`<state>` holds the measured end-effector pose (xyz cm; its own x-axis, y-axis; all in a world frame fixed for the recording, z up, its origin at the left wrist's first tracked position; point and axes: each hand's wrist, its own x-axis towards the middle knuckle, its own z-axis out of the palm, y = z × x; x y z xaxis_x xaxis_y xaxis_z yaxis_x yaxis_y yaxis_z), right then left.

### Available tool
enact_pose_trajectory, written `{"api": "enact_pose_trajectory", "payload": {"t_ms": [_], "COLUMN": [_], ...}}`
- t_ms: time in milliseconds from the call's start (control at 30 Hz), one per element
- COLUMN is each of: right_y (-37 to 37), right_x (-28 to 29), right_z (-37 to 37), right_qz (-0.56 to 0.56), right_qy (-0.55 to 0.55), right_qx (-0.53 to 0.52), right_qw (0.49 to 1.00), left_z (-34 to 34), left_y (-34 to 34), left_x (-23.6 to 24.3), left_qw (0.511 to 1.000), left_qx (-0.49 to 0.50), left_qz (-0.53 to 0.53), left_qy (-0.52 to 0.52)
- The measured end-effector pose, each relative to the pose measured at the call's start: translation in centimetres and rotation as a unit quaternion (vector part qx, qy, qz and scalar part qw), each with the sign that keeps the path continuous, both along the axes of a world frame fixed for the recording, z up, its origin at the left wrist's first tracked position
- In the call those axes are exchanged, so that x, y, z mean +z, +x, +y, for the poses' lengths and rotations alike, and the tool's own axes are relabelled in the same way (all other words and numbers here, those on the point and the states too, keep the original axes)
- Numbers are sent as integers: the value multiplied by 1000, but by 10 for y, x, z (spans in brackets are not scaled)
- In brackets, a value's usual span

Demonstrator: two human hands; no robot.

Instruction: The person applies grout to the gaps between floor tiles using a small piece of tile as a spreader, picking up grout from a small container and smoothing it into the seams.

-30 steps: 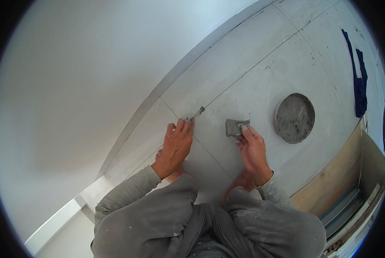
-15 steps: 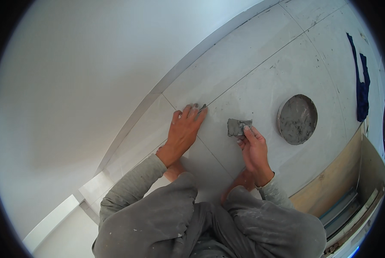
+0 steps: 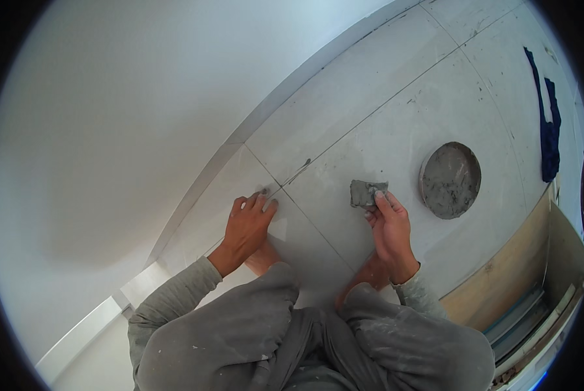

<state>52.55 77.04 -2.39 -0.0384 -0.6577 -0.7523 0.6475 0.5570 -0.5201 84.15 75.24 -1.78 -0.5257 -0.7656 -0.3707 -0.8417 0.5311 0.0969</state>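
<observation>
I am squatting on a pale tiled floor (image 3: 383, 98). My left hand (image 3: 249, 223) lies flat on a tile, with its fingertips on the joint line between two tiles and nothing in it. A short grey smear of grout (image 3: 298, 173) sits on the joint just beyond the fingers. My right hand (image 3: 390, 228) pinches a small flat pad (image 3: 368, 193) loaded with grey grout and holds it just above the floor. A round grey dish of grout (image 3: 450, 179) stands on the tile to the right of that hand.
A white wall (image 3: 142, 111) with a skirting strip runs along the left. A dark blue cloth (image 3: 547, 130) lies at the far right. A wooden board (image 3: 507, 280) and stacked profiles border the floor at the lower right. My knees fill the lower edge.
My left hand slid up the joint toward the grout smear, then drew back toward me. The right hand with the pad has barely shifted.
</observation>
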Motion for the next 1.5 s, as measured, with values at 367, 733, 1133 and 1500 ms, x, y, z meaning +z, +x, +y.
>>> {"api": "enact_pose_trajectory", "payload": {"t_ms": [367,733,1133,1500], "right_y": [2,-3,0,-7], "right_x": [-2,-7,-4,-6], "right_z": [-1,-2,-9,-6], "right_qz": [-6,-1,-11,-8], "right_qy": [-7,-2,-12,-19], "right_qx": [12,-3,19,2], "right_qw": [1000,1000,1000,1000], "left_z": [-54,-21,-56,-21], "left_y": [-75,-21,-55,0], "left_x": [-21,-12,-18,-4], "left_qw": [985,996,994,997], "left_qx": [95,25,6,-45], "left_qz": [132,84,84,-11], "left_qy": [-63,-29,-72,-65]}}
